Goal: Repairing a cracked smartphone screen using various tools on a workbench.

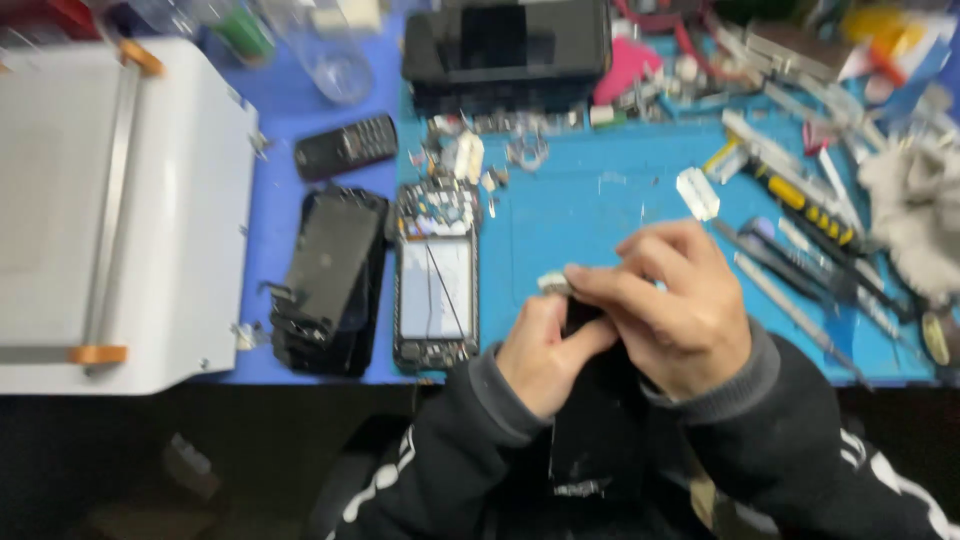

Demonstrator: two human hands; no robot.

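Both my hands meet over the near edge of a blue work mat. My left hand grips a thin dark part from below. My right hand pinches a small pale piece at the top of that part with thumb and forefinger. The picture is blurred, so what the pale piece is stays unclear. Just left of my hands lies an opened phone with its insides bared, and left of that a stack of dark phone screens.
A white box-shaped machine fills the left side. A small black keypad phone and a black device lie farther back. Screwdrivers and tweezers, a razor blade and a grey cloth crowd the right.
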